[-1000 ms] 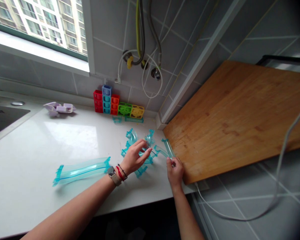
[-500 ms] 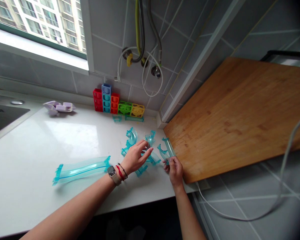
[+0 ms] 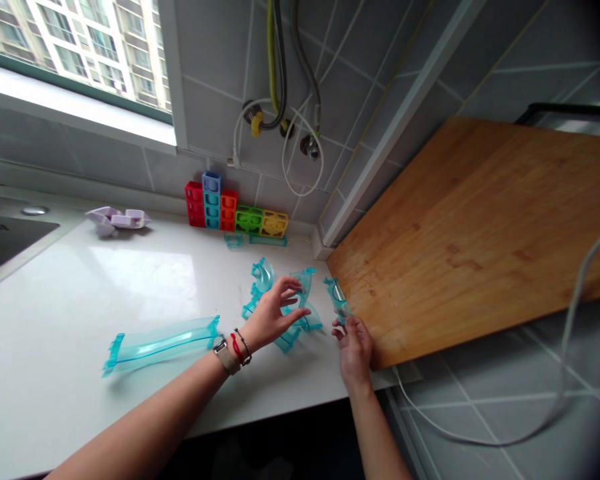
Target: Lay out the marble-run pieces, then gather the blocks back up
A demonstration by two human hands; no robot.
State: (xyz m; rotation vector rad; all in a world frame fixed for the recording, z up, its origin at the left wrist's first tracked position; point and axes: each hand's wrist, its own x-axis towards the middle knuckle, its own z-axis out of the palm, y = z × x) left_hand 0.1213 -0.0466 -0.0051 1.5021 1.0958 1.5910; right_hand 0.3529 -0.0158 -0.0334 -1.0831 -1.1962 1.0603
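My left hand (image 3: 273,317) hovers over a cluster of clear teal plastic track pieces, its thumb apart from the fingers and nothing gripped. Just beyond its fingertips is a clear teal piece (image 3: 307,281); another flat piece (image 3: 310,319) lies by the thumb. A curved teal piece (image 3: 264,275) rests behind the hand. My right hand (image 3: 355,350), fingers curled, is closed on the near end of a clear teal track piece (image 3: 336,293) beside the wooden board. The fingers partly hide that end. A long teal track (image 3: 165,341) lies left of my left wrist.
Colourful plastic blocks (image 3: 212,200) stand against the tiled wall, with two small teal pieces before them. A lilac object (image 3: 117,220) sits near the sink (image 3: 10,240). A large wooden board (image 3: 480,240) leans at the right, with a white cable (image 3: 480,440) hanging past it.
My right hand has shifted slightly right and down, and the curved piece by it has come close to the board. My left thumb and fingers have spread wider.
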